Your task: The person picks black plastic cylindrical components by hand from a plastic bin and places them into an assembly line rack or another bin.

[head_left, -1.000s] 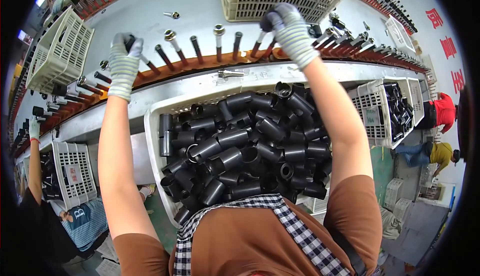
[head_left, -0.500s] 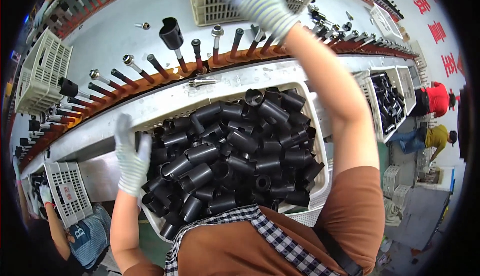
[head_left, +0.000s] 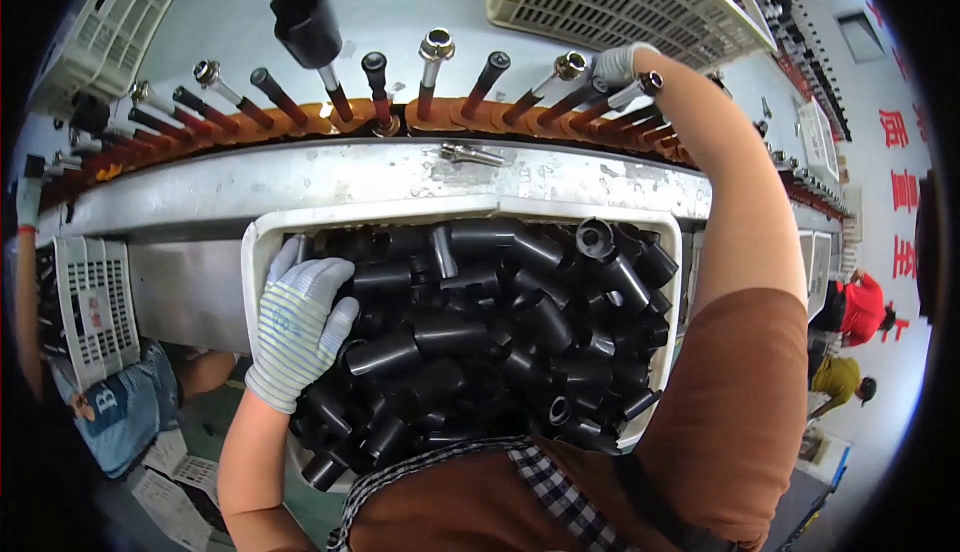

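Note:
A white crate point(head_left: 262, 252) full of black cylindrical sleeves point(head_left: 450, 332) lies right in front of me. My left hand point(head_left: 298, 327), in a striped white glove, rests on the sleeves at the crate's left side. Its thumb and fingers are spread, the fingertips dipping among the parts. My right arm stretches over the work rail to the far right. The gloved right hand point(head_left: 622, 60) is beside the upright metal-tipped rods point(head_left: 570, 67) and close to a beige crate point(head_left: 620, 12). Most of its fingers are hidden, so what it holds, if anything, does not show.
A row of red-handled rods in an orange rack point(head_left: 440, 120) crosses ahead; one carries a large black sleeve point(head_left: 306, 27). A metal fitting point(head_left: 472, 155) lies on the steel ledge point(head_left: 350, 177). Other crates and a co-worker's blue clothing point(head_left: 125, 407) are at left; people stand at right.
My left hand has moved from outside the crate's edge onto the sleeves. My right hand has gone from in front of the beige crate down beside the rods. The view has shifted.

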Demonstrator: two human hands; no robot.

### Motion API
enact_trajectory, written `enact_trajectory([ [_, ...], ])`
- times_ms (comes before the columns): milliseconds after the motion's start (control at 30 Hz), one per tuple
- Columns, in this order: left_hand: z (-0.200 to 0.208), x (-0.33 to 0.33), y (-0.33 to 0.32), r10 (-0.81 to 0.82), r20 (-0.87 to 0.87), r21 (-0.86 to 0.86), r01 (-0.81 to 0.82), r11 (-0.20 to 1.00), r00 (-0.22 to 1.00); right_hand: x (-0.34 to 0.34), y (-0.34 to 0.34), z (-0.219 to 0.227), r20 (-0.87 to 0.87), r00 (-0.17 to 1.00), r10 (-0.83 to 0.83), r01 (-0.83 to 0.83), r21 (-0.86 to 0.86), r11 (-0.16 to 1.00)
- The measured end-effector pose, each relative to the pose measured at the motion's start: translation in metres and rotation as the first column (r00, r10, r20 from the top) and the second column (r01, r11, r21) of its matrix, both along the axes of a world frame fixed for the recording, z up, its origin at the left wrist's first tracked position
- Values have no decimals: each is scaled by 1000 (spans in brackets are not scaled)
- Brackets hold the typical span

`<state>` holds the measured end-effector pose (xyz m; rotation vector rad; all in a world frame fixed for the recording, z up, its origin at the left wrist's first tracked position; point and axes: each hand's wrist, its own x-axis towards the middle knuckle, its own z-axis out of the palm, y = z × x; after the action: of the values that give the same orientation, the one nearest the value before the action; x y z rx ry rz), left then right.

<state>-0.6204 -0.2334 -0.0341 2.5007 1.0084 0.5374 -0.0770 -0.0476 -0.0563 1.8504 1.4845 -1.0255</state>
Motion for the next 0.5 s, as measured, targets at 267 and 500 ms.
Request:
enact_trajectory([
  [267, 1, -1, 2, -93, 30, 13, 93, 996, 995, -95, -3, 108, -712, 701, -48, 606, 559, 566],
  [500, 0, -7, -1, -87, -8, 37, 87, 995, 996, -173, -102, 142, -842, -530, 103, 616, -299, 729],
])
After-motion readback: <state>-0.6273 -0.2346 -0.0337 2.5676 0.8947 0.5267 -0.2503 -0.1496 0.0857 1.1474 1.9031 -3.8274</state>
